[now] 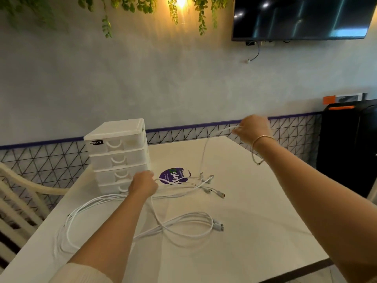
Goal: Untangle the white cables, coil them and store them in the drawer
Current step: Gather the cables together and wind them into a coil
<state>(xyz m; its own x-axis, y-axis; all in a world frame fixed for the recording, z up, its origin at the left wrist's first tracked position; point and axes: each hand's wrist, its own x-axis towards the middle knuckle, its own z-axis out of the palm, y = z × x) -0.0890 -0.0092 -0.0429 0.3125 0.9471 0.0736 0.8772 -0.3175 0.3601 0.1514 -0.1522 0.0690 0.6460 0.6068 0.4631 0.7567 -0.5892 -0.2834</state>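
Hands: 2, left hand (143,184) and right hand (253,128), gripping white cables (183,223).

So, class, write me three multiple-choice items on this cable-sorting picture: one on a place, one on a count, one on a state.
1. Where does the drawer unit stand on the table?
A. far left corner
B. near right corner
C. on the purple sticker

2. How many drawers does the unit have?
A. two
B. four
C. six

3. What is the right hand doing?
A. resting flat on the table
B. opening a drawer
C. holding a white cable up off the table

Answers:
1 A, it stands by the wall, left of the purple sticker.
2 B, four handles are stacked.
3 C, the cable hangs from the raised hand.
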